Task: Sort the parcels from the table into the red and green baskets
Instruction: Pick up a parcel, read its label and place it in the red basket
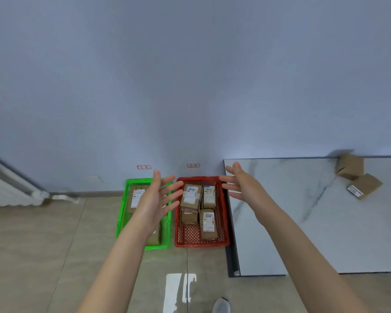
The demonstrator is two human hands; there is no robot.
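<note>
- Both hands are held out in front of the body, above the baskets, with nothing in either. The left hand (155, 199) is spread wide over the green basket (125, 199), palm turned inward; the right hand (242, 185) is likewise spread wide, above the right rim of the red basket (224, 222).
- The two baskets are set side by side on the floor, against the wall and just beside the counter (303, 222), presumably so that parcels can be carried across in one short reach.
- A small label is fixed to the wall above each basket, probably to mark the sorting category; the writing cannot be read.
- In the red basket several brown parcels (191, 195) are laid flat, labels up, their long axes running away from the viewer, along the basket's length. Bare mesh is left at the near-left corner.
- In the green basket at least one parcel (134, 196) is seen, also label up and lengthwise; the rest is hidden by the left forearm.
- On the counter two boxes (350, 167) are left at the far right, touching, both turned askew; the nearer one (366, 185) shows a label on its side face. A further brown edge is cut off at the frame's right.
- The sorting is judged to be unfinished.
</note>
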